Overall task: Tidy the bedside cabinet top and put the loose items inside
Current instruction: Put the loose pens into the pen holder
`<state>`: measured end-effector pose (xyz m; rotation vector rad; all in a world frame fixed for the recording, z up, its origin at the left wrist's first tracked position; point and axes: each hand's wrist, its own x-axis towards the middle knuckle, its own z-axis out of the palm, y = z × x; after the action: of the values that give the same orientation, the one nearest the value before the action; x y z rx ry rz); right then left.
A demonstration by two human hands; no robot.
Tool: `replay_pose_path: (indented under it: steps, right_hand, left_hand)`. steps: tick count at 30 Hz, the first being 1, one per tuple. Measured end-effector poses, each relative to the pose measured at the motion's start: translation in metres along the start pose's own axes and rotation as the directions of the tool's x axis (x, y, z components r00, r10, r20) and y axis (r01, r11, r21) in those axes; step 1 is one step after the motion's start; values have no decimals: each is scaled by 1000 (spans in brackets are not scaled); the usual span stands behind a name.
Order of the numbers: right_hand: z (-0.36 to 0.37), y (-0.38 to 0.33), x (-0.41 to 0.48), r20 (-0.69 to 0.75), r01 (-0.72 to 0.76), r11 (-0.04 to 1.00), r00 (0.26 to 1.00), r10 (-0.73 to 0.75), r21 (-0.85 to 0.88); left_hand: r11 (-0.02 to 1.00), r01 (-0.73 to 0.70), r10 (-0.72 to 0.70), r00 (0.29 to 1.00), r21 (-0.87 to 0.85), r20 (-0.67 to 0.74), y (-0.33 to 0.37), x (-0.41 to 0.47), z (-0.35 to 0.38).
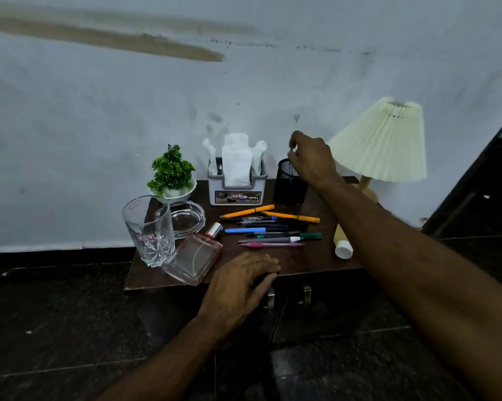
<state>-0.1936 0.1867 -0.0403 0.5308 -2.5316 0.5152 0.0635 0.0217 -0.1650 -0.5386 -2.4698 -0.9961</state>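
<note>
Yellow bottle (341, 241) half behind forearm.

Tissue holder (237, 189), centre of the frame: its front label reads "OPEL" in white capitals at the right end.
Same label, small red-edged tag (237, 195): handwritten digits, perhaps "42"; too small to be sure.
Same label, blue patch beside the tag: print there, not readable.
Drinking glass (149, 230), left of centre: red-edged sticker (145, 237) low on its side, handwritten, looks like "66".
Black marker (251, 219) among the pens: white lettering along the barrel, too blurred to read.
</note>
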Motion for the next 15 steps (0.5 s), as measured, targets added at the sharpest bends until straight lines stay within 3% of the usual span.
replay_pose_path:
  steps: [4, 15]
  right_hand:
    - [6, 2, 12, 82, -55, 994, 995, 63, -94]
    - [8, 5, 17, 61, -126, 983, 989, 135, -134]
  left_hand:
    - [1000, 11, -11, 1000, 2, -1, 0, 1, 1]
    - [1000, 28, -28, 1000, -2, 0, 1, 1, 1]
